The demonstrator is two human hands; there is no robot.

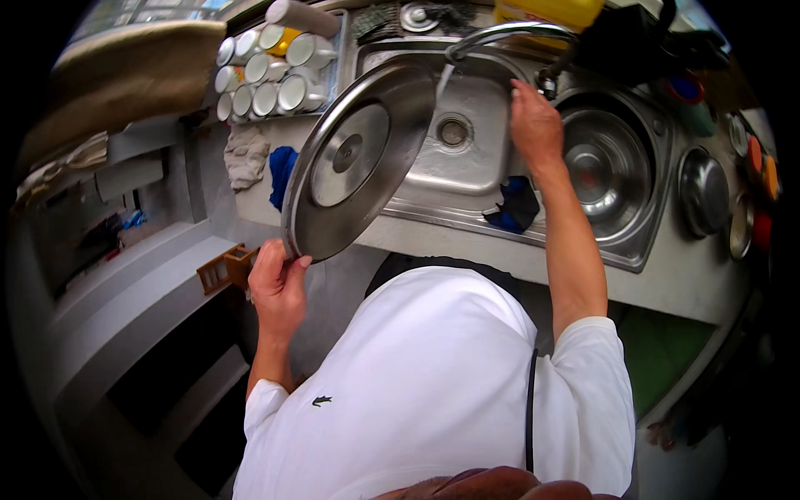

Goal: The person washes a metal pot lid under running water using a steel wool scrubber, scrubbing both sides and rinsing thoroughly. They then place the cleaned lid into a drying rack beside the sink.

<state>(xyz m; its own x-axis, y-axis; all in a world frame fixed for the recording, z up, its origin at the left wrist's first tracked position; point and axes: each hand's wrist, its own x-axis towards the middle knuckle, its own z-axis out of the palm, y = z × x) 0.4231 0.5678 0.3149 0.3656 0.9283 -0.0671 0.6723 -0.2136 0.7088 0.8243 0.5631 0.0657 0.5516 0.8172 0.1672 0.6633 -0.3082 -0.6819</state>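
My left hand [278, 281] grips the lower rim of a large round stainless-steel lid [400, 134], thumb on the near face. The lid tilts over the left edge of the left sink basin [478, 159]. From the curved chrome tap [500, 31] a stream of water [444, 81] runs down beside the lid's upper right edge. Over the basin's right side, my right hand [539, 125] is apart from the lid and seems to hold nothing; its fingers are partly hidden. A blue and black cloth [515, 205] lies on the sink's front ledge.
Several mugs [265, 99] lie on their sides in a tray at the back left. Nearby are a pale cloth [245, 157] and a blue cloth [282, 175]. The right basin holds a metal bowl [603, 169]. Another metal bowl [704, 190] rests on the counter at right.
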